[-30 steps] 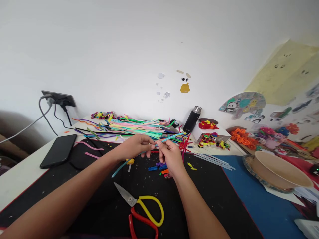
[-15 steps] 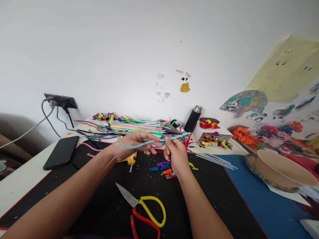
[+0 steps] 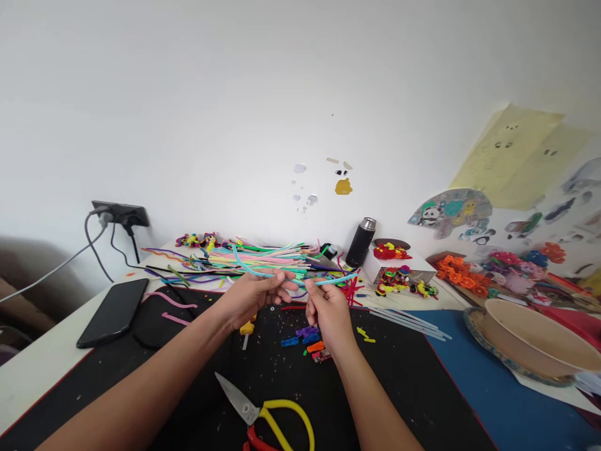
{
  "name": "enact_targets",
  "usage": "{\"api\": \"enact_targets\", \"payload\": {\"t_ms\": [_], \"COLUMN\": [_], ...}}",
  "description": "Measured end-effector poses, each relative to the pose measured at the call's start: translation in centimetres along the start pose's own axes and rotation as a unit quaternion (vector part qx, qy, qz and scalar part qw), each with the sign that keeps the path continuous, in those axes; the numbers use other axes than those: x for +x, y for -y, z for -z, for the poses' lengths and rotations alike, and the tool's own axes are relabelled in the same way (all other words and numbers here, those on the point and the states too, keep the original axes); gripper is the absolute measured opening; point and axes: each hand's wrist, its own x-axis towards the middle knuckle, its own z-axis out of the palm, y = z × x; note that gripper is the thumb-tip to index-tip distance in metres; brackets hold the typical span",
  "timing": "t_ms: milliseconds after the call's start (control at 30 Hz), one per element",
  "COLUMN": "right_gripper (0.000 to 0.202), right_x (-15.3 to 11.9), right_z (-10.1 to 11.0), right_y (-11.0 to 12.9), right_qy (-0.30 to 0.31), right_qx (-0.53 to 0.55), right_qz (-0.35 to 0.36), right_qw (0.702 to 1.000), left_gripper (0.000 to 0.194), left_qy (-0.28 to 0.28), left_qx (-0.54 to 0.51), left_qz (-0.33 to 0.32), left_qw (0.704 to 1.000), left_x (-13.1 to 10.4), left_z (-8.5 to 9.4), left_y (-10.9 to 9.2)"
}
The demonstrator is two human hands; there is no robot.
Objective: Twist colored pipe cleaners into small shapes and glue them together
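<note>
A light blue pipe cleaner [image 3: 339,279] is stretched between my two hands above the black mat [image 3: 188,382]. My left hand [image 3: 257,294] pinches it between thumb and fingers, and its left end bends upward beyond that grip. My right hand [image 3: 328,313] holds it between thumb and forefinger, with the other end sticking out to the right. Below the hands lie scissors [image 3: 251,412] with one yellow and one red handle. Short blue, purple and orange pieces [image 3: 315,346] rest beside my right wrist. A yellow glue gun [image 3: 247,327] is partly hidden behind my left hand.
Behind the hands spreads a pile of coloured pipe cleaners [image 3: 263,257]. A black phone [image 3: 113,313] lies at the left. A black flask [image 3: 360,243], a white box [image 3: 417,269], glue sticks [image 3: 408,321] and a large bowl [image 3: 539,332] stand or lie to the right.
The pipe cleaner's left end has swung from lying along my left hand to pointing up. My left hand has turned and closed its thumb on it. The view has tilted up slightly.
</note>
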Motion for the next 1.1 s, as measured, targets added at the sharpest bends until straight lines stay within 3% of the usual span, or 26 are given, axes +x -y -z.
{"api": "enact_targets", "payload": {"t_ms": [300, 567, 833, 1100], "right_gripper": [0.040, 0.047, 0.048, 0.046], "right_x": [-0.2, -0.3, -0.4, -1.0], "right_z": [-0.2, -0.1, -0.3, -0.6], "right_y": [0.5, 0.6, 0.7, 1.0], "right_qy": [0.018, 0.011, -0.023, -0.011], "right_qx": [-0.018, -0.008, 0.020, 0.044], "right_qz": [0.004, 0.010, 0.021, 0.037], "right_qw": [1.000, 1.000, 0.999, 0.998], "left_gripper": [0.039, 0.036, 0.036, 0.041], "left_qy": [0.011, -0.058, -0.034, -0.018], "left_qx": [-0.002, -0.028, 0.024, 0.033], "left_qz": [0.001, -0.042, -0.026, -0.010], "left_qw": [1.000, 0.997, 0.999, 0.999], "left_x": [0.2, 0.7, 0.5, 0.2], "left_z": [-0.1, 0.8, 1.0, 1.1], "left_y": [0.2, -0.1, 0.1, 0.1]}}
